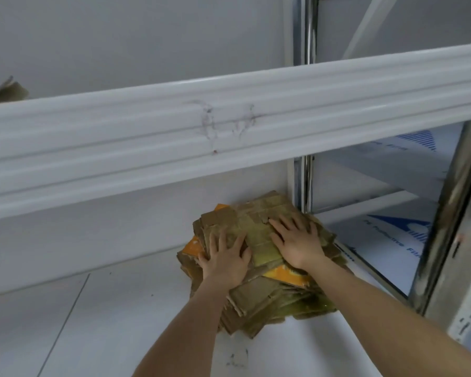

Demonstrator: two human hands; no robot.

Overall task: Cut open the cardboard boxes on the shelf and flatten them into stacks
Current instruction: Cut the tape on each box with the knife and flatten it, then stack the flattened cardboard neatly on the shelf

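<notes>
While I look down through the head camera, the biggest thing before me is the white shelf board (106,308), running wall to wall, with a white ribbed shelf beam (174,137) crossing above it, scuffed near the middle. At the right stands a shiny metal upright (446,219), and beyond it a panel covered in protective film (386,240) with blue print. On the shelf board, pushed toward the back right corner beside the upright, lies my stack of flattened cardboard boxes (259,240), brown sheets fanned unevenly with orange printed faces showing at the left and lower right edges. Both my hands lie flat on top of it, fingers straight and spread, gripping nothing: the left hand (225,257) presses the left side, the right hand (297,240) the right, a strip of cardboard between them. A scrap of brown cardboard (8,91) peeks from the upper shelf at far left.
</notes>
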